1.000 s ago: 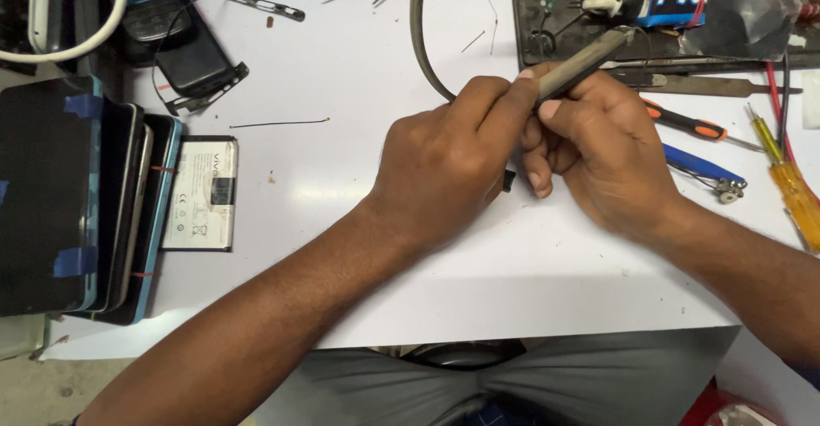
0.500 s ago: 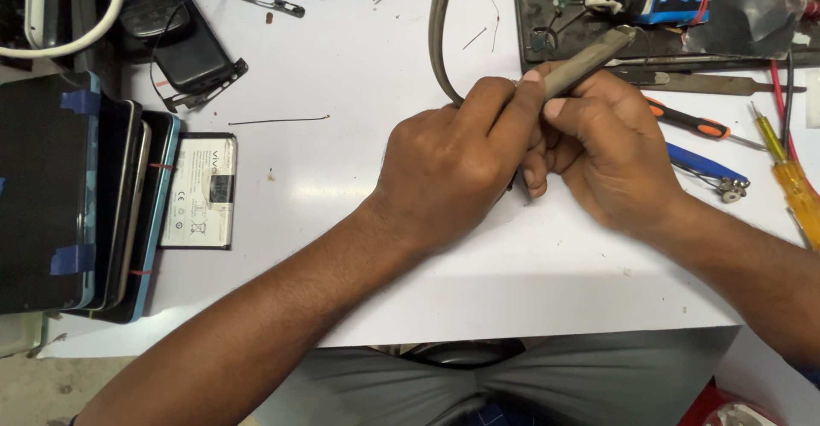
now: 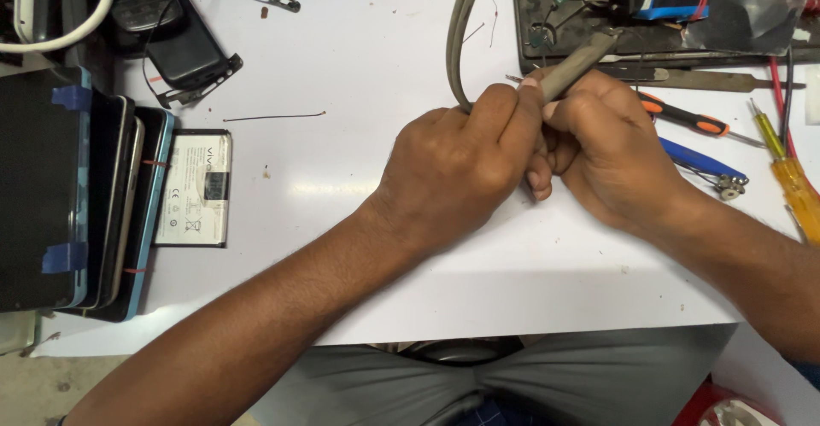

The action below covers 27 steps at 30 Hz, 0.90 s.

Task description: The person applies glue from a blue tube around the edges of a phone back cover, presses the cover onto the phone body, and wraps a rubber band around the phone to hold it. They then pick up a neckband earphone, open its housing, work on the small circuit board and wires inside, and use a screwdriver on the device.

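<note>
Both hands meet over the white table (image 3: 342, 221). Right hand (image 3: 611, 157) is closed around a grey tool handle (image 3: 574, 66) that sticks up past its knuckles; left hand (image 3: 461, 166) curls shut against it, the grey cable (image 3: 459, 33) looping just above.

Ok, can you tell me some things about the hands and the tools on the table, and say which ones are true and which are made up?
1. Both hands, left hand and right hand, hold a grey handled tool. True.
2. A stack of phones lies at the right edge. False: it lies at the left.
3. A flat battery lies beside that stack. True.
4. The yellow screwdriver is in the left hand. False: it lies on the table, right of the hands.
5. A grey cable runs up from the hands. True.
</note>
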Motion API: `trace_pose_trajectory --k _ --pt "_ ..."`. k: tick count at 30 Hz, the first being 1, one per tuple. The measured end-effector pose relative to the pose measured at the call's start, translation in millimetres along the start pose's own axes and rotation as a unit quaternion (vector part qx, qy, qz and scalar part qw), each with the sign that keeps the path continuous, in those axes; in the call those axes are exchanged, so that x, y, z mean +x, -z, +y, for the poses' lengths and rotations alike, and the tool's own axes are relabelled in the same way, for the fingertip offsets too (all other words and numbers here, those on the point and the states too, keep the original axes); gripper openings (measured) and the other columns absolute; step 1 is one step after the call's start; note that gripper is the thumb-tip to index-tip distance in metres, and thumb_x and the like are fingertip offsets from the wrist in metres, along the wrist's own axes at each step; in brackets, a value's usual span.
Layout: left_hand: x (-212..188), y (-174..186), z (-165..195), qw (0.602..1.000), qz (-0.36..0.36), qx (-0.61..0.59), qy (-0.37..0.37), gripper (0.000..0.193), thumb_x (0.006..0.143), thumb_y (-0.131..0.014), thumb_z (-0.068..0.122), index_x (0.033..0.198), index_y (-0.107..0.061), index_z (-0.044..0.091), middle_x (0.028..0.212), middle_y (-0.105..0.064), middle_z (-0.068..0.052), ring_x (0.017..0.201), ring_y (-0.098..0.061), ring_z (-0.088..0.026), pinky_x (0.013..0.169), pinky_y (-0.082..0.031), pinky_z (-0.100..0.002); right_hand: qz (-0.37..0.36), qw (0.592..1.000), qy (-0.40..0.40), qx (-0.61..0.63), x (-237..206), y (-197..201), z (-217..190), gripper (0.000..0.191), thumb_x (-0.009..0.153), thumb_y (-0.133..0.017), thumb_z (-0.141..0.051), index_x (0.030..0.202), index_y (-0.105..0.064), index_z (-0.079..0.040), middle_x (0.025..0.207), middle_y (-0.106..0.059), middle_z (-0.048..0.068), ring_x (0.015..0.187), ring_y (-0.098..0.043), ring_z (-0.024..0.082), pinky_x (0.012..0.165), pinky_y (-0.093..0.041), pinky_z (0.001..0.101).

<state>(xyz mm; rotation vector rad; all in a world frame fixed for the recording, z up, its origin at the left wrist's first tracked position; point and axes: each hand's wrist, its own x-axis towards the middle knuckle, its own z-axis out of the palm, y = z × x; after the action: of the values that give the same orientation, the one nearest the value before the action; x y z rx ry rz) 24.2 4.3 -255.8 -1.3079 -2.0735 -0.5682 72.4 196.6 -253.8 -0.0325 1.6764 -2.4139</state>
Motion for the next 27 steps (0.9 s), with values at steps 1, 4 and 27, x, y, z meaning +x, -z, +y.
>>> trace_pose_trajectory --k 1,4,27 --pt "0 -1 1 1.000 -0.002 0.006 -0.001 0.027 0.103 -0.071 0.013 0.117 -0.068 -0.009 0.088 -0.062 -0.008 0.051 -0.052 -0.006 0.043 -0.043 -0.024 0.001 1.000 -0.003 0.003 0 0 -1 0.020 0.101 -0.038 -0.004 0.104 -0.057 0.002 0.077 -0.061 0.013 0.059 -0.059 0.019 0.056 -0.054 0.0355" --pt "1 -2 3 1.000 -0.003 0.000 -0.001 0.028 0.101 -0.071 0.011 0.118 -0.068 -0.011 0.087 -0.062 -0.009 0.051 -0.052 -0.007 0.042 -0.043 -0.024 0.005 1.000 -0.007 0.006 -1 -1 -2 0.020 0.100 -0.038 -0.004 0.102 -0.057 0.002 0.076 -0.060 0.012 0.058 -0.058 0.019 0.056 -0.054 0.0355" --pt "8 42 -35 0.969 0.049 -0.229 0.085 0.018 0.104 -0.070 -0.005 0.118 -0.063 0.004 0.115 -0.056 -0.004 0.092 -0.067 -0.015 0.074 -0.057 -0.028 0.110 0.863 0.288 -0.399 -3 12 -17 0.039 0.117 -0.045 -0.034 0.120 -0.063 0.001 0.093 -0.065 0.005 0.072 -0.062 0.005 0.058 -0.052 0.0180"
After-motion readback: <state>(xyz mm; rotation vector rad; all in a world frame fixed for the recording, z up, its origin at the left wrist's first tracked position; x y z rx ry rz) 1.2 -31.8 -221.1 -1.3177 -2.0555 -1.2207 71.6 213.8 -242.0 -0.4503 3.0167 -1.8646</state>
